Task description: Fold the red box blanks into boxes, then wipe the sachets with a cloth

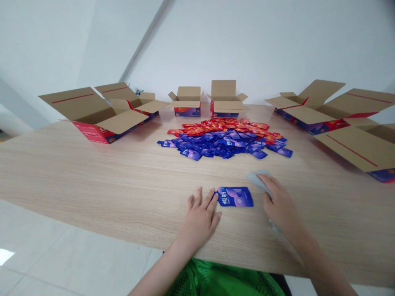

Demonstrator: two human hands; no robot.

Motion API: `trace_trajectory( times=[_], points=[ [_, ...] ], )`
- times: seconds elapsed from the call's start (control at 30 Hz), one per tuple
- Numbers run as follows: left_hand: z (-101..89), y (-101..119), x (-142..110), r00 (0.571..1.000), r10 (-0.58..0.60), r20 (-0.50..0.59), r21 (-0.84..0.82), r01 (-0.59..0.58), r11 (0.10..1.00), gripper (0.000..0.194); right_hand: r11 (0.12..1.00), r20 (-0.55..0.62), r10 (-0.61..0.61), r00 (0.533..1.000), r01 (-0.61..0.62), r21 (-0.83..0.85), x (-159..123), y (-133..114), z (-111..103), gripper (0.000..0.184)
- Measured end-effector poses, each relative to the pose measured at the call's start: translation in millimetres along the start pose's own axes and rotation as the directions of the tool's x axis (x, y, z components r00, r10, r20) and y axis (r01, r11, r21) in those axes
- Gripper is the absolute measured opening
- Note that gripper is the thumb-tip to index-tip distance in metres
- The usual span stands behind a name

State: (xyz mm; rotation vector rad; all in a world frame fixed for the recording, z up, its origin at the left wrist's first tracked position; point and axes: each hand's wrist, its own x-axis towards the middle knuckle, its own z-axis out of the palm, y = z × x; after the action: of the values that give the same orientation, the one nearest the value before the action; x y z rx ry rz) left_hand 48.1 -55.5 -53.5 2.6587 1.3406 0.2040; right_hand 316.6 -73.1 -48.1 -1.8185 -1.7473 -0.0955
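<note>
A blue-purple sachet [239, 197] lies flat on the wooden table near its front edge, its printed face up. With fingers spread, my left hand [200, 218] rests on the table, and its fingertips touch the sachet's narrow left end. To the right of the sachet, my right hand [282, 205] is closed around a pale grey-blue cloth [258, 177], which pokes out past the fingers. That hand is slightly blurred and apart from the sachet. Beyond both hands lies a heap of blue sachets [212, 144], with red sachets [228, 125] heaped behind them.
Open cardboard boxes ring the heap: a left box [106, 123], two at the back, a small box [187, 102] and a taller-flapped box [226, 100], and several at the right, including a near right box [361, 146]. The table's front edge [148, 243] runs close to my body.
</note>
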Motion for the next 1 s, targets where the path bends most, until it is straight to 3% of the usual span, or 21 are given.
trace_trajectory(
  times=[0.1,0.2,0.47,0.7,0.8,1.0],
  points=[
    [3.1,-1,1,1.0,-0.002,-0.002,0.012,0.002,1.0,0.055,0.99,0.134,-0.137,0.981,0.141,-0.021,-11,-52,13,0.053],
    [5.0,-3,1,1.0,0.011,-0.001,0.021,-0.011,1.0,0.054,0.972,0.232,-0.136,0.963,0.175,-0.157,-23,-78,29,0.049],
    [7.1,-4,-1,0.999,0.018,-0.036,0.011,-0.018,1.0,0.055,0.945,0.171,-0.092,0.981,0.14,-0.296,-33,-37,27,0.053],
    [7.1,-4,0,0.999,0.03,-0.043,0.04,-0.028,0.999,0.052,0.932,0.274,-0.255,0.927,0.311,-0.185,-36,-79,40,0.058],
    [6.1,-4,0,0.999,0.027,-0.042,0.033,-0.026,0.999,0.052,0.939,0.283,-0.213,0.935,0.276,-0.205,-37,-78,39,0.061],
    [1.4,-1,1,1.0,0.01,-0.005,0.02,-0.01,1.0,0.055,0.954,0.204,-0.095,0.974,0.147,-0.262,-43,-47,26,0.064]
  ],
)
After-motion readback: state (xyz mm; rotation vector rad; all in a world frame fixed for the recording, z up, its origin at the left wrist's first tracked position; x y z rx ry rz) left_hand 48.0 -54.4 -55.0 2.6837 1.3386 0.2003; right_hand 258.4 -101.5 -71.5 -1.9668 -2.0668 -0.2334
